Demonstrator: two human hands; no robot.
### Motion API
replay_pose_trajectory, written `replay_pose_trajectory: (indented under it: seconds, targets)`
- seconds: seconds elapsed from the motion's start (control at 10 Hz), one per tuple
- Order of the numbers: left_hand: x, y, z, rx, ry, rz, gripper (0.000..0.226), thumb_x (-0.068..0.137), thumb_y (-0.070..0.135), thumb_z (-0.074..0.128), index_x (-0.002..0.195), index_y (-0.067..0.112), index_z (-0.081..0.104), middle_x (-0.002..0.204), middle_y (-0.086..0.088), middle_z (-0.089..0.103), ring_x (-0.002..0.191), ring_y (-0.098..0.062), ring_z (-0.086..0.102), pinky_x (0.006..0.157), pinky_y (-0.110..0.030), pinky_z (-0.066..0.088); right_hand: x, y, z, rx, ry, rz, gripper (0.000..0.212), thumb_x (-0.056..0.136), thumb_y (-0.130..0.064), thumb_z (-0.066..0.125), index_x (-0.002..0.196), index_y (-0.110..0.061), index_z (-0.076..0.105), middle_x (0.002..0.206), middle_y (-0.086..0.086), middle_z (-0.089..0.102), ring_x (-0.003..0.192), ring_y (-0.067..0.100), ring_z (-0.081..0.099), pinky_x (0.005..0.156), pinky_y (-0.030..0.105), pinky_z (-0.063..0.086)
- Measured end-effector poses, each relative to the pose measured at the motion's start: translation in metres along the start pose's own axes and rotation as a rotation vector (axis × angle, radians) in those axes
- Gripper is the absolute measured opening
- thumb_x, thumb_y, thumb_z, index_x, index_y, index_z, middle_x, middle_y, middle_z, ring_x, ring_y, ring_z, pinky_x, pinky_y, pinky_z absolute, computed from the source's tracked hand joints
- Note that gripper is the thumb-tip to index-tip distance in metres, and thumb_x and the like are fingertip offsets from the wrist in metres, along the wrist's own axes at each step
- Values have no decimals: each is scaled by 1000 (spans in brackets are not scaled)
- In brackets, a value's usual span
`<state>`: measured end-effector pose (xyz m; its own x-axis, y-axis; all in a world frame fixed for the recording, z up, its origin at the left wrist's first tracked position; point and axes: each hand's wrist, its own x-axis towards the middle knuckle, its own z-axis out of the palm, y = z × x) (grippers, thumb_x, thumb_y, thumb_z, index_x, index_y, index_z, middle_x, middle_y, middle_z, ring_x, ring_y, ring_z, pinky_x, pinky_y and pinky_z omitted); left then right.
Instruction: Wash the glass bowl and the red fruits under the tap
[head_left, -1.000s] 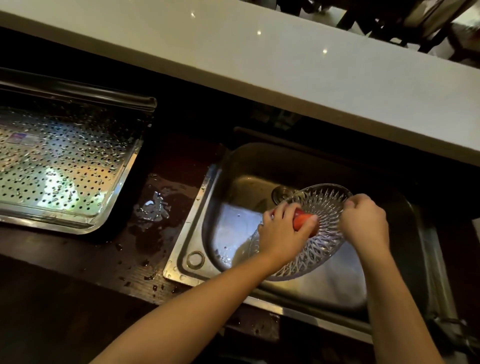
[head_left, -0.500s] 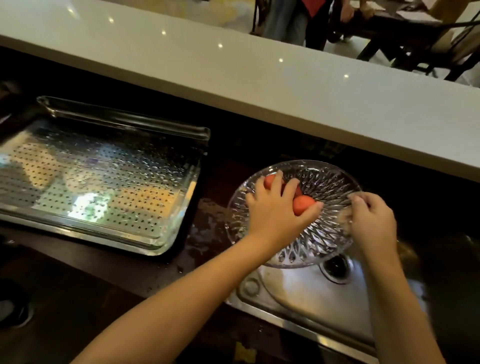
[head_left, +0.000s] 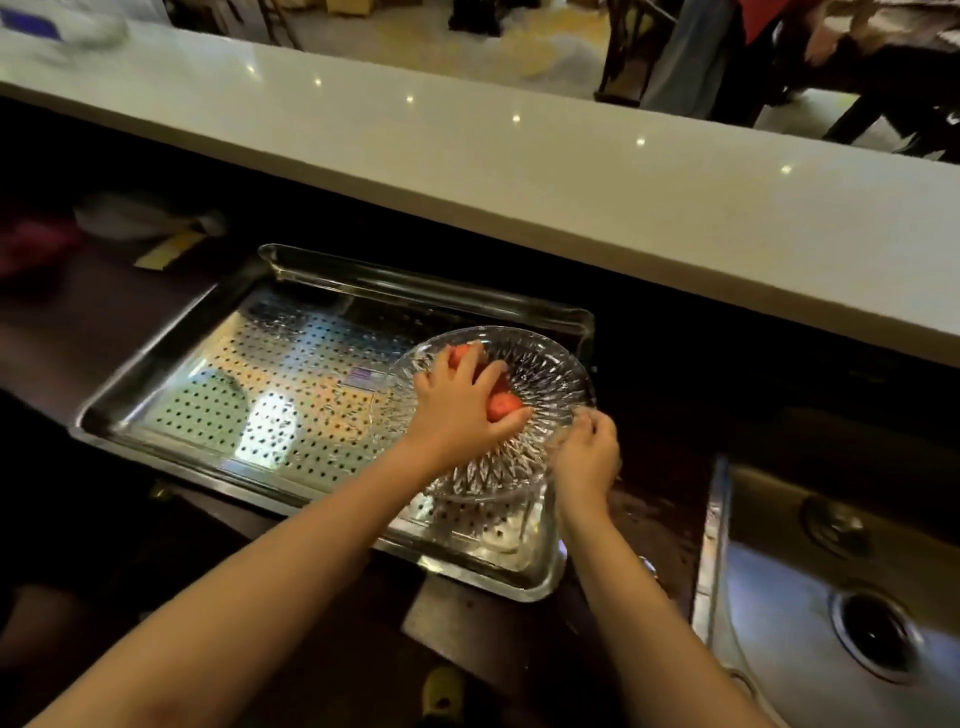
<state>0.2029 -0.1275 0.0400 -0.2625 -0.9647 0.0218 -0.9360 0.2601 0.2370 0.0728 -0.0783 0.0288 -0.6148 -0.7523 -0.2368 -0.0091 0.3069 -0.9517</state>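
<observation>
A cut-glass bowl (head_left: 550, 374) hangs tilted over the right end of a perforated steel tray (head_left: 270, 395). Red fruits (head_left: 503, 406) lie inside it, partly covered by my fingers. My left hand (head_left: 460, 410) is spread over the fruits and presses them against the inside of the bowl. My right hand (head_left: 587, 457) grips the bowl's near right rim. No tap shows in the view.
The steel sink (head_left: 810, 587) with its drain (head_left: 878, 636) lies at the lower right. A pale counter ledge (head_left: 571, 171) runs across the back. Wet dark worktop separates tray and sink. A pale blurred object (head_left: 140, 218) and something red (head_left: 31, 244) sit at the far left.
Both hands carried the bowl with the fruits out of the sink and leftwards, from above the basin to above the perforated tray. The grip of each hand stayed the same.
</observation>
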Motion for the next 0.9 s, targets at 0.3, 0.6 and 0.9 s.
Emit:
replay_pose_trajectory:
  seconds: [0.3, 0.6, 0.9]
  targets:
    - [22, -54, 26, -28, -110, 64, 69, 78, 71, 37, 137, 36, 29, 157, -1, 12, 141, -38, 6, 111, -63, 8, -8, 22, 57, -38, 24, 91, 27, 100, -21, 34, 119, -10, 49, 88, 3, 57, 76, 22, 59, 71, 45, 53]
    - [21, -51, 46, 1, -91, 27, 78, 73, 75, 32, 140, 36, 25, 158, -1, 4, 142, -39, -2, 109, -60, -1, 17, 23, 50, -391, -179, 310, 33, 97, -11, 35, 130, -5, 39, 98, 18, 65, 78, 32, 65, 65, 40, 55]
    - [32, -38, 9, 85, -356, 22, 78, 79, 64, 49, 144, 33, 18, 158, -4, -6, 142, -41, -10, 109, -67, 10, 42, -36, 31, -748, -582, 307, 36, 93, -9, 43, 127, 1, 49, 123, 20, 60, 107, 32, 63, 72, 35, 56]
